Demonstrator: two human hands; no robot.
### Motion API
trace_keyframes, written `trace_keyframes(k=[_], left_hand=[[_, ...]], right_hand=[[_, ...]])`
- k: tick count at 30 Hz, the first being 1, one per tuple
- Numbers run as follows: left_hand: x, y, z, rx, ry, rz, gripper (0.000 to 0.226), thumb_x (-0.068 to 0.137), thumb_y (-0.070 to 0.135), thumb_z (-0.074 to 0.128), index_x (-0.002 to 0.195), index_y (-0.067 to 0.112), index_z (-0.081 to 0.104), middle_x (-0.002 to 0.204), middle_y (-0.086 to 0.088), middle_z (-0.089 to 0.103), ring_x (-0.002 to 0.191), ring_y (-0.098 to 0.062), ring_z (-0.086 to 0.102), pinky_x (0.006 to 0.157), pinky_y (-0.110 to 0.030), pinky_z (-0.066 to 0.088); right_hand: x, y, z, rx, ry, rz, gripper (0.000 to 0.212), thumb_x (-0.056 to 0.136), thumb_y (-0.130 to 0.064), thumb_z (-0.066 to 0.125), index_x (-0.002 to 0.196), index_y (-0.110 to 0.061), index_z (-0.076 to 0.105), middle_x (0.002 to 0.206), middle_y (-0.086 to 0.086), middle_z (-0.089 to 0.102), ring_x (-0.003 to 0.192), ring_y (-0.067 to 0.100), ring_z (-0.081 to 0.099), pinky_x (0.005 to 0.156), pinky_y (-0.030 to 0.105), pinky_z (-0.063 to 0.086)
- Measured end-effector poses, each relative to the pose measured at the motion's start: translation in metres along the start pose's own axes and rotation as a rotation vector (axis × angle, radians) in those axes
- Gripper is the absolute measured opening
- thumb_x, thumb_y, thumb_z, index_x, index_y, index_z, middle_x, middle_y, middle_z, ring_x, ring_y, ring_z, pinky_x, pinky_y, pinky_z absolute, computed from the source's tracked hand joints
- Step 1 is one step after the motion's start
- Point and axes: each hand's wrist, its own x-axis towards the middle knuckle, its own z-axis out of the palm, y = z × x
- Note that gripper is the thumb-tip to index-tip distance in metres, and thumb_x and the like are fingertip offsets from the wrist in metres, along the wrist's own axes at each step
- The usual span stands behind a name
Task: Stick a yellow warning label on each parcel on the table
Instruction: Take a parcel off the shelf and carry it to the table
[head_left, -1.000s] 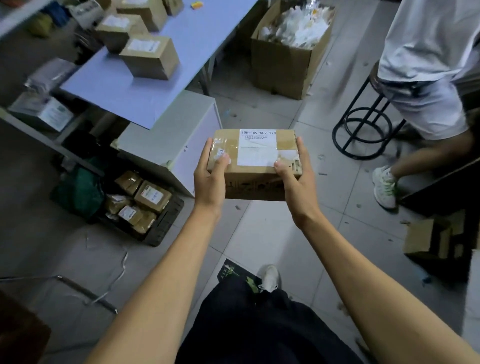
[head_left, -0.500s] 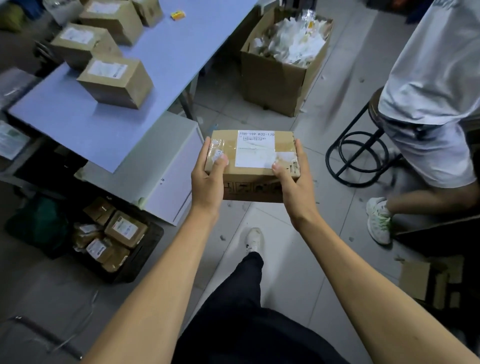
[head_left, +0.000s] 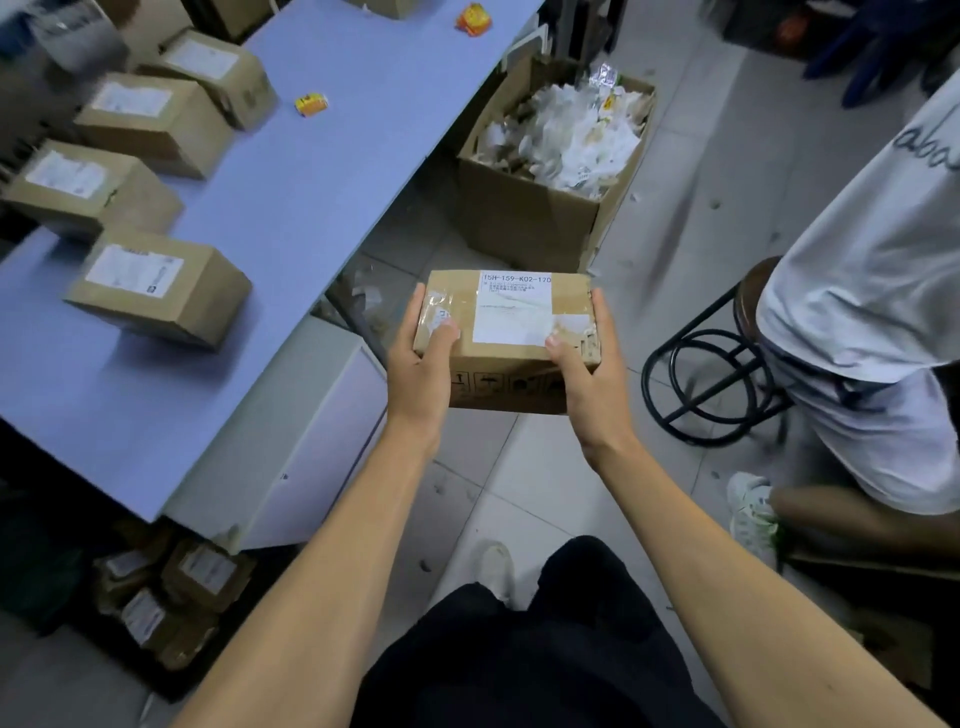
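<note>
Grey tiled floor (head_left: 675, 218) underfoot, littered with scraps. To the left, a long blue table (head_left: 291, 218) bearing four brown parcels (head_left: 156, 286) with white address slips, plus two small yellow label rolls (head_left: 310, 104) lying apart from them. Beyond the table's end, an open cardboard carton (head_left: 524, 218) heaped with crumpled white paper. At right, a seated person in white on a black stool (head_left: 711, 364). Under the table, a dark crate of small parcels (head_left: 171, 597). Held out over the floor, clear of the table: a brown parcel (head_left: 506, 338), level, white slip on top. Gripped at both short ends — left hand (head_left: 421, 364) and right hand (head_left: 592, 374) — thumbs pressed on top, fingers curled round the sides.
</note>
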Motion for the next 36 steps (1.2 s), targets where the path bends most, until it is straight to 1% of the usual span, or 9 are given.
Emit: trace_keyframes(k=[7,11,14,19,22,26,30,33,36], left_hand=[[0.102,0.027,0.065,-0.001,0.071,-0.037,0.053,0.101,0.022,0.053,0.148,0.04,0.039,0.112,0.016,0.066,0.093,-0.004,0.072,0.068,-0.02,0.057],[0.161,0.046,0.113,-0.008,0.132,-0.039,0.052,0.1,0.025,0.054,0.146,0.043,0.041,0.115,0.013,0.066,0.095,-0.009,0.072,0.07,-0.022,0.057],[0.2,0.067,0.148,-0.017,0.19,-0.051,0.052,0.101,0.025,0.053,0.148,0.041,0.039,0.115,0.014,0.062,0.083,0.003,0.071,0.065,-0.015,0.054],[0.26,0.096,0.185,-0.033,0.261,-0.059,0.052,0.103,0.024,0.051,0.151,0.034,0.037,0.105,0.02,0.056,0.073,0.012,0.068,0.06,-0.013,0.054],[0.291,0.106,0.19,-0.06,0.336,-0.067,0.051,0.102,0.025,0.052,0.15,0.037,0.038,0.105,0.02,0.059,0.08,0.001,0.071,0.064,-0.016,0.055],[0.327,0.112,0.181,-0.118,0.417,-0.084,0.051,0.101,0.027,0.054,0.148,0.042,0.04,0.123,0.007,0.063,0.099,-0.012,0.07,0.07,-0.021,0.056],[0.363,0.117,0.164,-0.164,0.481,-0.092,0.05,0.102,0.025,0.053,0.15,0.036,0.041,0.131,0.005,0.06,0.096,-0.008,0.069,0.065,-0.014,0.054],[0.395,0.119,0.146,-0.176,0.502,-0.091,0.05,0.103,0.023,0.051,0.15,0.034,0.04,0.123,0.008,0.061,0.085,0.001,0.071,0.062,-0.012,0.053],[0.428,0.122,0.122,-0.188,0.507,-0.096,0.05,0.103,0.023,0.051,0.15,0.035,0.039,0.126,0.007,0.061,0.087,0.0,0.071,0.064,-0.012,0.053]], right_hand=[[0.131,-0.014,-0.015,-0.012,-0.047,0.007,0.073,0.099,-0.026,0.06,0.159,-0.036,0.019,0.126,-0.033,0.05,0.109,-0.019,0.053,0.084,0.005,0.046],[0.213,-0.03,-0.031,-0.015,-0.09,0.008,0.073,0.099,-0.027,0.06,0.158,-0.039,0.019,0.13,-0.025,0.052,0.118,-0.007,0.052,0.095,0.016,0.047],[0.272,-0.049,-0.043,-0.032,-0.138,0.007,0.073,0.099,-0.027,0.06,0.158,-0.038,0.02,0.13,-0.025,0.051,0.123,-0.001,0.051,0.106,0.03,0.046],[0.361,-0.075,-0.048,-0.084,-0.246,-0.001,0.077,0.092,-0.035,0.063,0.158,-0.038,0.021,0.139,-0.016,0.053,0.125,0.0,0.052,0.112,0.038,0.044],[0.402,-0.085,-0.036,-0.114,-0.317,-0.005,0.079,0.091,-0.038,0.062,0.158,-0.037,0.021,0.137,-0.019,0.054,0.125,0.0,0.052,0.11,0.035,0.045],[0.446,-0.091,-0.01,-0.129,-0.424,0.001,0.079,0.096,-0.032,0.063,0.16,-0.032,0.016,0.134,-0.016,0.053,0.117,-0.007,0.051,0.095,0.017,0.045],[0.483,-0.093,0.026,-0.168,-0.485,0.002,0.083,0.092,-0.036,0.063,0.16,-0.028,0.016,0.139,-0.012,0.053,0.12,-0.006,0.051,0.097,0.016,0.043],[0.51,-0.094,0.058,-0.196,-0.508,-0.007,0.082,0.092,-0.037,0.064,0.16,-0.027,0.019,0.14,-0.013,0.053,0.125,-0.001,0.052,0.1,0.015,0.041],[0.535,-0.098,0.093,-0.243,-0.535,-0.016,0.072,0.098,-0.027,0.062,0.159,-0.026,0.023,0.124,-0.032,0.052,0.112,-0.02,0.049,0.088,0.0,0.038]])
